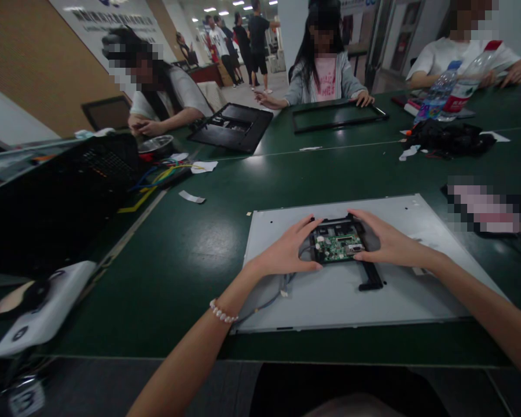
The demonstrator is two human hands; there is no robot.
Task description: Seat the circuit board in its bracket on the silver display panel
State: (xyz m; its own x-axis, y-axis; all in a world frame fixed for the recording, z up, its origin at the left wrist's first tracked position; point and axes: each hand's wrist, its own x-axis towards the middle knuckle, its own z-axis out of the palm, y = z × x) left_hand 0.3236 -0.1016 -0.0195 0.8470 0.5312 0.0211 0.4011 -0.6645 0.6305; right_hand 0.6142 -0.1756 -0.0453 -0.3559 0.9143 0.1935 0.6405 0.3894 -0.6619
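On the grey panel (330, 307) we see the framed circuit board (336, 246), lying near the panel's middle. Our left hand (284, 249) holds it at the left end, our right hand (386, 237) at the right end. In both hands the thumb and the fingers stand widely apart, with fingers at the board's far edge and thumbs at the near one. So the board lies directly between the two palms, neither hand clearly nearer, and its longer axis seems to run left to right, roughly along the panel's length. How firmly the left fingertips press, we cannot quite tell. A black bracket (370, 275) extends beside the right thumb, towards the panel's near edge.
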